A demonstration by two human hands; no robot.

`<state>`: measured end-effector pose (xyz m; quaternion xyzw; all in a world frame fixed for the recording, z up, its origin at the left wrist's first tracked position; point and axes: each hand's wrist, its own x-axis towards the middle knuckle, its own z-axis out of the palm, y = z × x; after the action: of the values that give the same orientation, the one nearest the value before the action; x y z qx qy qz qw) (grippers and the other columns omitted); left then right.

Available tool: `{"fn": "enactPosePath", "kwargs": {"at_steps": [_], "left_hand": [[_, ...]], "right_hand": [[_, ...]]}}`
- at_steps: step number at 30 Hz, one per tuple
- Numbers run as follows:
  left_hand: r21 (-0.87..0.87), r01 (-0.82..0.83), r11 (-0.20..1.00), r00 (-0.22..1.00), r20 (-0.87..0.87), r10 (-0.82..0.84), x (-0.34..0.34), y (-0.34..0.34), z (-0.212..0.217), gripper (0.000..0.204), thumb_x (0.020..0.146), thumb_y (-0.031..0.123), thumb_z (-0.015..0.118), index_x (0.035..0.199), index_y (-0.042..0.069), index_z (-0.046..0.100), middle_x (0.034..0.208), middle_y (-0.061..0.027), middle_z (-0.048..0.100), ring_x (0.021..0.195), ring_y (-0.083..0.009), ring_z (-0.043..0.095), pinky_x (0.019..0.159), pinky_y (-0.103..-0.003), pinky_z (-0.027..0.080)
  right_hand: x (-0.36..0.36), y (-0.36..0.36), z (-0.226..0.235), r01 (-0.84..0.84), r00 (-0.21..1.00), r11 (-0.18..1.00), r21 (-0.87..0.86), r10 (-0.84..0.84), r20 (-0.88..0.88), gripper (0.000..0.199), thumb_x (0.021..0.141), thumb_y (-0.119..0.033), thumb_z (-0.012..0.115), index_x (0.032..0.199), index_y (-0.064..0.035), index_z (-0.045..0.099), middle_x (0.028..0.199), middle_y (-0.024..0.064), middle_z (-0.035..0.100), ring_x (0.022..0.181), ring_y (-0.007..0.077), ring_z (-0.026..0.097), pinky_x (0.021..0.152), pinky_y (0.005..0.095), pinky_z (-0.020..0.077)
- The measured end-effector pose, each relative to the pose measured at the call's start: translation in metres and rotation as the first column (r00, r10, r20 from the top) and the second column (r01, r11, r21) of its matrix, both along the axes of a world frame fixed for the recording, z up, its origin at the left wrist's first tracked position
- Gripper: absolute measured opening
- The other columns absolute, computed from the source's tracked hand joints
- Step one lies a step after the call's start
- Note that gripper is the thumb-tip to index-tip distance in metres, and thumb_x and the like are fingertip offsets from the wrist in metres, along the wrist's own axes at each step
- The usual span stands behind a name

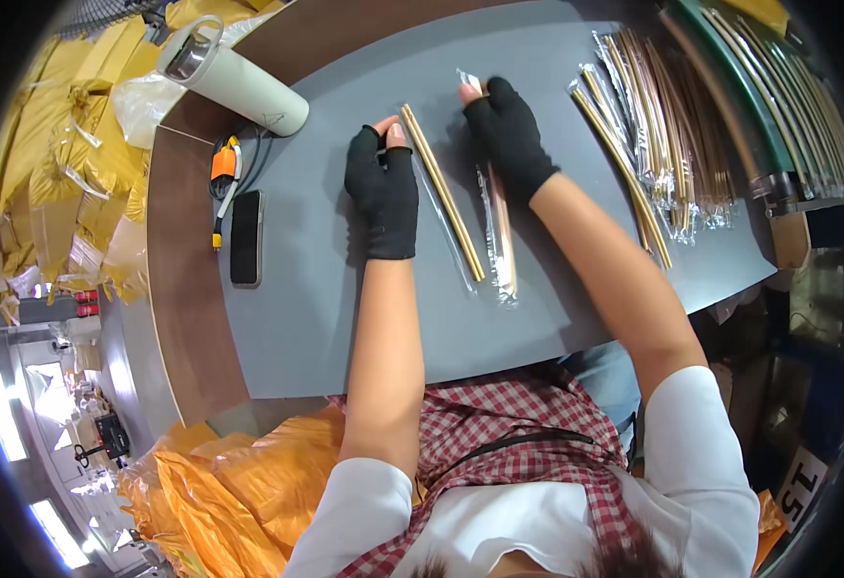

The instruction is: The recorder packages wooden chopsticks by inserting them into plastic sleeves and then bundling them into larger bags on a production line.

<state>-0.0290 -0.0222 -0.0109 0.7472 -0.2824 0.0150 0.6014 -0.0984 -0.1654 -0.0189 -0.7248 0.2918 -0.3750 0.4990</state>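
Observation:
Both my hands wear black fingerless gloves. My left hand (382, 188) is closed, thumb and fingertips together at the upper end of a pair of light wooden chopsticks (443, 193). A clear plastic sleeve runs along their left side. To the right, my right hand (511, 135) is closed around the upper part of a second clear sleeve (499, 236) with pinkish-brown chopsticks in it. The lower end of that sleeve points toward me, and its top sticks out past my thumb. My palm hides its middle.
A pile of sleeved chopsticks (668, 135) lies on the grey table (335, 328) at right, beside a green holder (745, 96) with more sticks. At left are a phone (247, 238), an orange-and-black cabled item (224, 169) and a pale bottle (244, 87). Brown boards (186, 279) edge the table.

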Motion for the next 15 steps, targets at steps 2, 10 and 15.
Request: {"fn": "enactPosePath", "kwargs": {"at_steps": [2, 10, 15], "left_hand": [[-0.03, 0.059, 0.998, 0.997, -0.054, -0.061, -0.006, -0.004, 0.0, 0.023, 0.096, 0.019, 0.058, 0.104, -0.001, 0.065, 0.096, -0.0106, 0.067, 0.087, -0.0183, 0.062, 0.079, -0.029, 0.048], [0.077, 0.245, 0.967, 0.951, -0.21, -0.224, -0.026, -0.009, 0.025, 0.024, 0.089, 0.022, 0.07, 0.094, -0.001, 0.067, 0.074, -0.0042, 0.065, 0.069, -0.0102, 0.059, 0.067, -0.027, 0.048], [0.044, 0.42, 0.906, 0.747, -0.584, -0.318, -0.039, -0.012, 0.041, 0.021, 0.085, 0.021, 0.073, 0.083, 0.002, 0.066, 0.069, 0.0002, 0.061, 0.063, -0.007, 0.054, 0.058, -0.024, 0.042]], "right_hand": [[-0.004, 0.011, -0.008, -0.226, 0.974, 0.934, 0.276, 0.208, 0.093, 0.021, 0.096, -0.023, 0.06, 0.099, -0.0031, 0.056, 0.087, 0.0023, 0.059, 0.085, 0.0104, 0.055, 0.076, 0.0267, 0.0442], [-0.018, 0.004, 0.025, -0.618, 0.782, 0.519, 0.591, 0.325, 0.532, 0.013, 0.088, -0.013, 0.07, 0.093, -0.0051, 0.061, 0.076, -0.0015, 0.057, 0.069, 0.0068, 0.056, 0.061, 0.0227, 0.0445], [-0.019, -0.011, 0.022, -0.576, 0.817, 0.577, 0.579, 0.382, 0.432, 0.015, 0.087, -0.016, 0.071, 0.091, -0.0051, 0.061, 0.077, -0.0011, 0.058, 0.072, 0.0072, 0.056, 0.065, 0.0236, 0.0451]]}}
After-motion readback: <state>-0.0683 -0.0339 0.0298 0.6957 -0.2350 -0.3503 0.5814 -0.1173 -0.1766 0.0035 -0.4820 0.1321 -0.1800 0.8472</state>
